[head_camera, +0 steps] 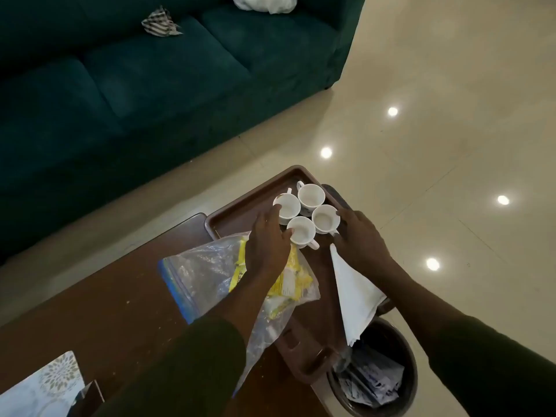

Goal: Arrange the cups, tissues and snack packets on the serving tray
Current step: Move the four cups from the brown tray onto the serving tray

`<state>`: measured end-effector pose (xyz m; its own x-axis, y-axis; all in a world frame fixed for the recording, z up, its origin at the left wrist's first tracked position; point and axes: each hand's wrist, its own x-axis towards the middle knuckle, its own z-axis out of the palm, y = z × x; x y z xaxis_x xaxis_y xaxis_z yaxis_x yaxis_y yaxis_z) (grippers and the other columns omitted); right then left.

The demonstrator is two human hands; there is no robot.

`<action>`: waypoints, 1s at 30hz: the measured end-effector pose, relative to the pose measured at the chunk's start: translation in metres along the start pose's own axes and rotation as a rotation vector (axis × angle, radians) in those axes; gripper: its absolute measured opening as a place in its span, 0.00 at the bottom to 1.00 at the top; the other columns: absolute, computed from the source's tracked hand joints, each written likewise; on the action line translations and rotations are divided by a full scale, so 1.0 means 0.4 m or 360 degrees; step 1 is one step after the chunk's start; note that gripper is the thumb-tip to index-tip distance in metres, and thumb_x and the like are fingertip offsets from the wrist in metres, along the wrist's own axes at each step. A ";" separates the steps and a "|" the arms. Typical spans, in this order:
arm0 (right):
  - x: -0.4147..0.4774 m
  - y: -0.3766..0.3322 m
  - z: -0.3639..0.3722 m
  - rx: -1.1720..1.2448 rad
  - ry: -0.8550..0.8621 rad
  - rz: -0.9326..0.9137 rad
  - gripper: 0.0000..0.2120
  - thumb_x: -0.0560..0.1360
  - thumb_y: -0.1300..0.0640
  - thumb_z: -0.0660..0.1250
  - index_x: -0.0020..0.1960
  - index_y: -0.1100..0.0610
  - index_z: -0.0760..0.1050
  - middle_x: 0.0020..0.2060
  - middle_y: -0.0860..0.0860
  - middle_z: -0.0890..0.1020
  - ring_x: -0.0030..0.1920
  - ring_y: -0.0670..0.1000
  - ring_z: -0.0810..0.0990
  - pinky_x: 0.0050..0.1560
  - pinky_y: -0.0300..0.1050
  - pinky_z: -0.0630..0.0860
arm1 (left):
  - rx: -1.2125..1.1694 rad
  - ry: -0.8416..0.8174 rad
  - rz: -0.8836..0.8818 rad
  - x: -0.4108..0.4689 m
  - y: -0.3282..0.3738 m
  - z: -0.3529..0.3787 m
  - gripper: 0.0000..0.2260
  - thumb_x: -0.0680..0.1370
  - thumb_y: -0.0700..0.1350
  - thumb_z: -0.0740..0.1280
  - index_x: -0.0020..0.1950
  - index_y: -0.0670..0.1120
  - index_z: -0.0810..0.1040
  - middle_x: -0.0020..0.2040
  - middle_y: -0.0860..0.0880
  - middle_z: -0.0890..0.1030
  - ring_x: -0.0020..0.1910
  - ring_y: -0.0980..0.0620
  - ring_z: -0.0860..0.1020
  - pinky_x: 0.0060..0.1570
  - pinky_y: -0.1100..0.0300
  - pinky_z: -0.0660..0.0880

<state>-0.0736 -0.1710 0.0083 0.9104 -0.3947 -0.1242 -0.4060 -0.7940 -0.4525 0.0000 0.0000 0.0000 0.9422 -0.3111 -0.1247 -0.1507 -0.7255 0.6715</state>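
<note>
White cups flanked by both hands, grips apart; packet lettering unreadable.

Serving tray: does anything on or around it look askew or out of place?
The serving tray sits crooked on the table, its right side overhanging the edge above a bin. The white tissue juts past the tray's right rim. The four cups stand upright, clustered between both hands.

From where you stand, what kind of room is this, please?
Probably a living room or lounge. A dark green sofa stands on a glossy tiled floor, and a low wooden table before it bears a serving tray with four white cups.
</note>
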 end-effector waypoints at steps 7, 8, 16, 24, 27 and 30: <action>0.020 0.002 0.044 0.0103 0.0081 0.0154 0.20 0.75 0.57 0.64 0.66 0.57 0.69 0.62 0.55 0.76 0.60 0.56 0.75 0.58 0.51 0.74 | 0.0013 -0.0001 0.0007 0.042 -0.005 0.037 0.20 0.75 0.47 0.71 0.64 0.47 0.71 0.62 0.46 0.75 0.60 0.44 0.76 0.50 0.54 0.73; 0.025 0.004 0.045 0.0137 0.0085 0.0169 0.19 0.75 0.57 0.64 0.66 0.57 0.69 0.62 0.55 0.77 0.60 0.56 0.75 0.58 0.51 0.74 | 0.0014 -0.0018 0.0004 0.033 0.000 0.047 0.20 0.74 0.49 0.72 0.63 0.46 0.71 0.61 0.46 0.75 0.59 0.44 0.76 0.49 0.53 0.73; 0.048 0.026 0.069 0.0295 -0.0077 0.0126 0.29 0.74 0.50 0.68 0.72 0.54 0.64 0.67 0.51 0.75 0.65 0.53 0.75 0.66 0.53 0.73 | 0.0106 -0.0098 -0.0056 0.002 0.014 0.130 0.31 0.70 0.49 0.76 0.68 0.48 0.65 0.61 0.43 0.77 0.59 0.41 0.77 0.48 0.49 0.76; 0.063 0.014 0.087 0.0288 0.0013 0.0123 0.28 0.73 0.43 0.69 0.68 0.53 0.67 0.63 0.50 0.77 0.61 0.52 0.77 0.60 0.49 0.76 | 0.0141 -0.0032 0.0097 0.004 -0.009 0.139 0.23 0.74 0.46 0.72 0.65 0.47 0.67 0.57 0.45 0.79 0.55 0.43 0.78 0.43 0.49 0.76; 0.046 0.025 0.080 0.0296 0.0062 0.0169 0.26 0.71 0.42 0.70 0.64 0.53 0.70 0.59 0.49 0.79 0.56 0.50 0.78 0.54 0.44 0.76 | 0.0149 -0.0043 0.0164 -0.008 -0.010 0.138 0.24 0.73 0.51 0.72 0.66 0.48 0.70 0.59 0.47 0.80 0.57 0.45 0.78 0.49 0.50 0.77; 0.019 0.031 0.053 0.0294 0.0178 0.0149 0.25 0.68 0.39 0.71 0.59 0.51 0.71 0.52 0.46 0.80 0.48 0.45 0.76 0.43 0.33 0.68 | 0.0160 -0.0021 0.0278 -0.029 -0.003 0.128 0.27 0.72 0.53 0.72 0.69 0.49 0.71 0.64 0.50 0.79 0.61 0.47 0.78 0.53 0.52 0.76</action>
<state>-0.0699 -0.1739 -0.0169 0.8507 -0.5197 -0.0795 -0.4576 -0.6575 -0.5986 -0.0262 -0.0269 -0.0369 0.8951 -0.4452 -0.0229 -0.3411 -0.7171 0.6078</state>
